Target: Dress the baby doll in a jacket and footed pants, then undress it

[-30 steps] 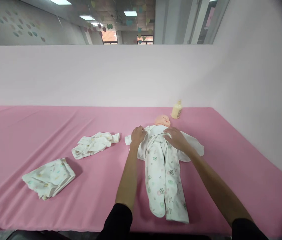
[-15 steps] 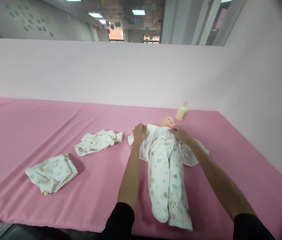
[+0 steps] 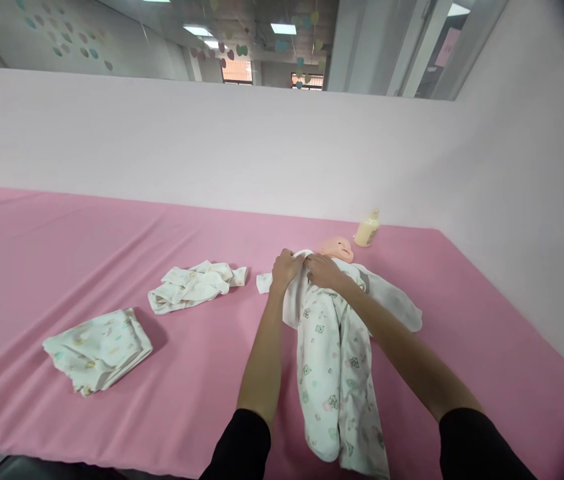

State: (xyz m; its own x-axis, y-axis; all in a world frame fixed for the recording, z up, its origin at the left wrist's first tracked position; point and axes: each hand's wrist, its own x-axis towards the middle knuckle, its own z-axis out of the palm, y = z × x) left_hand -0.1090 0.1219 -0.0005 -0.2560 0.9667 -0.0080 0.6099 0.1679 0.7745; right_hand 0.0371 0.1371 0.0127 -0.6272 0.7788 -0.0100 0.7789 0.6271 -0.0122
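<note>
A baby doll [image 3: 336, 248] lies on its back on the pink sheet, its head toward the wall. White printed baby trousers [image 3: 322, 380] cover its legs, and a white baby shirt [image 3: 395, 301] spreads out to both sides of its body. My left hand [image 3: 286, 268] is closed on the shirt's edge at the left of the doll's chest. Close beside it, my right hand [image 3: 323, 272] pinches the same edge near the neck. The fingertips of both hands are partly hidden in the cloth.
Left of the doll lies a crumpled white baby garment [image 3: 195, 287]. Nearer the front left is a folded printed cloth [image 3: 99, 350]. A pale yellow pump bottle [image 3: 367, 229] stands behind the doll's head by the white wall [image 3: 212, 147]. The pink sheet [image 3: 187, 407] has creases.
My right hand has moved left across the doll's chest, from the right of the collar to beside my left hand. My left hand has shifted slightly right. The view has tilted a little.
</note>
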